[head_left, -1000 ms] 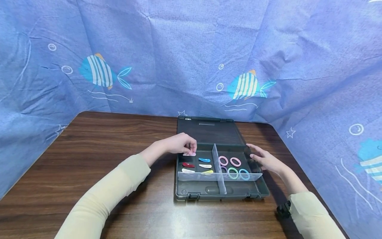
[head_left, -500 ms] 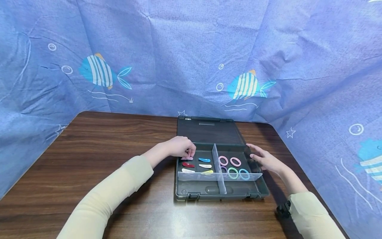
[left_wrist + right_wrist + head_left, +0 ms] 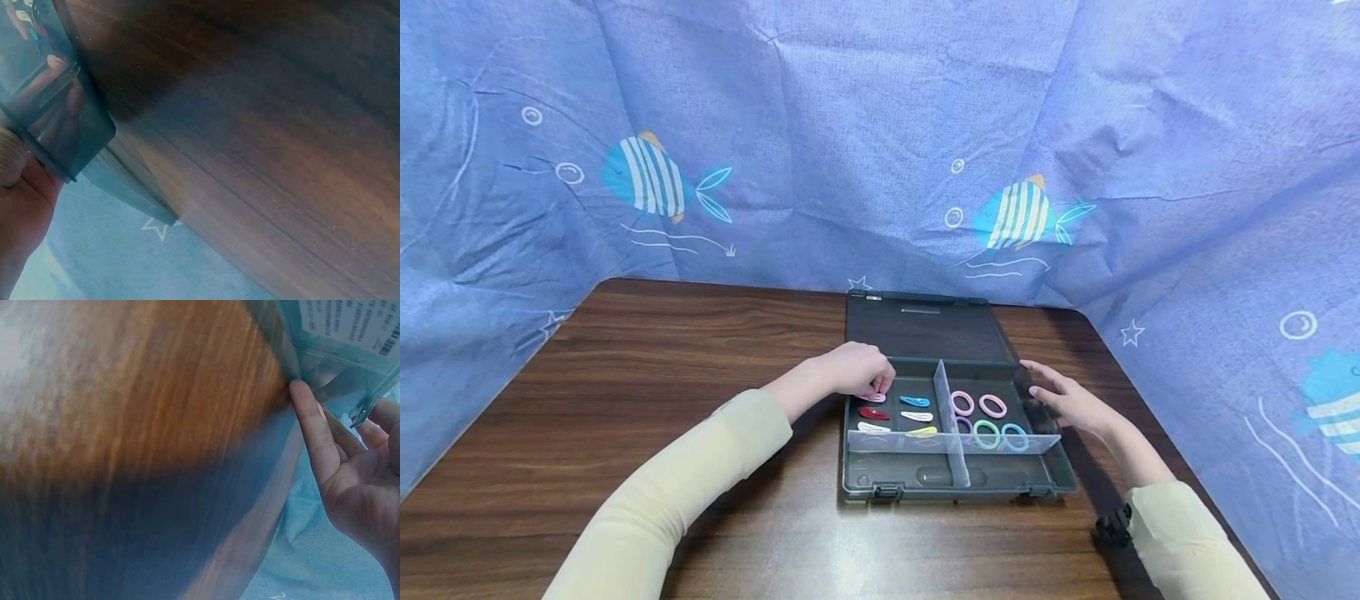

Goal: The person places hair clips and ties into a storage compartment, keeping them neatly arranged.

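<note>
A pink snap hair clip (image 3: 872,397) lies at the back left of an open grey see-through box (image 3: 895,493). The left hand (image 3: 857,369) reaches over the box's left wall and pinches this clip with curled fingertips. Near it are a red hair clip (image 3: 874,413), a blue one (image 3: 914,401), two white ones and a yellow one (image 3: 922,432). Past the clear divider (image 3: 952,425) lie several hair ties, among them a pink one (image 3: 992,406) and a green one (image 3: 986,434). The right hand (image 3: 1070,404) rests on the box's right wall, fingers fairly straight along its outside.
The box lid (image 3: 925,332) is folded back flat on the wooden table (image 3: 722,333). A second clear divider (image 3: 902,442) crosses the box near its front. Blue fish-print cloth (image 3: 850,167) hangs behind the table and along its sides.
The left hand has lowered and come slightly nearer with the pink hair clip, setting it in line behind the red one. The right hand has stayed at the box's right wall.
</note>
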`<state>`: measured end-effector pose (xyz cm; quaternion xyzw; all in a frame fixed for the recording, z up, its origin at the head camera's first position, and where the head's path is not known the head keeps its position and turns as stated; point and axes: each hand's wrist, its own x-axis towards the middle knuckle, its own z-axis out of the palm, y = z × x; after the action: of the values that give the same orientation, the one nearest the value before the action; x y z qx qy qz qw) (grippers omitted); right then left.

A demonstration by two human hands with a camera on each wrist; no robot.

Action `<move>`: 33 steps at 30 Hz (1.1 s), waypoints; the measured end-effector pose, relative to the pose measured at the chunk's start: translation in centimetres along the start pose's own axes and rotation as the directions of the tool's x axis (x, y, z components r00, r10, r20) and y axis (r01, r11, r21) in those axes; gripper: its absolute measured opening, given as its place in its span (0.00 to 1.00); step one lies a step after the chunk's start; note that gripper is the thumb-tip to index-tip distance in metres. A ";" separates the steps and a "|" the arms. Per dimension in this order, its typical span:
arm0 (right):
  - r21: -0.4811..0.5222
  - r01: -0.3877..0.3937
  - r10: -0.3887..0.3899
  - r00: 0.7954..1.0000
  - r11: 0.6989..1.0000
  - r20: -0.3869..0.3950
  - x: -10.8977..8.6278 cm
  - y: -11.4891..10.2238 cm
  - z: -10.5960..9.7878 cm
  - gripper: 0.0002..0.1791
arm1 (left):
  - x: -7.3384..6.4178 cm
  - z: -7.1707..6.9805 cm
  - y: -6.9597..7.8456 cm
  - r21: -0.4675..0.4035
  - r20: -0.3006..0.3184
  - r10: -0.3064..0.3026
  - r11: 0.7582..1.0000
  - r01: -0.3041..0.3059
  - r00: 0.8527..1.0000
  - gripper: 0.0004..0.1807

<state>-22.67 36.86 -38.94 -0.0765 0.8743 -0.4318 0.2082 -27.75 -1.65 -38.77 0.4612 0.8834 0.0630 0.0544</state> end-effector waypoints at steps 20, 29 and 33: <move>-0.048 0.015 -0.015 1.000 0.999 0.018 1.1 -0.7 -0.6 0.33 | -2.7 -1.8 -0.8 -0.085 -0.183 0.014 0.996 -0.030 0.983 0.06; -0.407 0.183 -0.290 0.932 0.895 -0.219 0.3 -3.0 -1.7 0.27 | -8.2 -3.5 -1.2 -0.079 -0.334 -0.117 0.992 0.097 0.935 0.13; -0.582 0.207 -0.453 0.833 0.786 -0.316 -0.6 -3.7 -1.7 0.24 | -11.5 -3.9 -1.3 -0.092 -0.389 -0.219 0.976 0.199 0.895 0.17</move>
<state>-23.09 36.02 -34.91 -0.1869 0.9534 -0.2125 -0.1047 -22.86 -12.05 -34.72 0.3398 0.9185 0.1708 -0.1078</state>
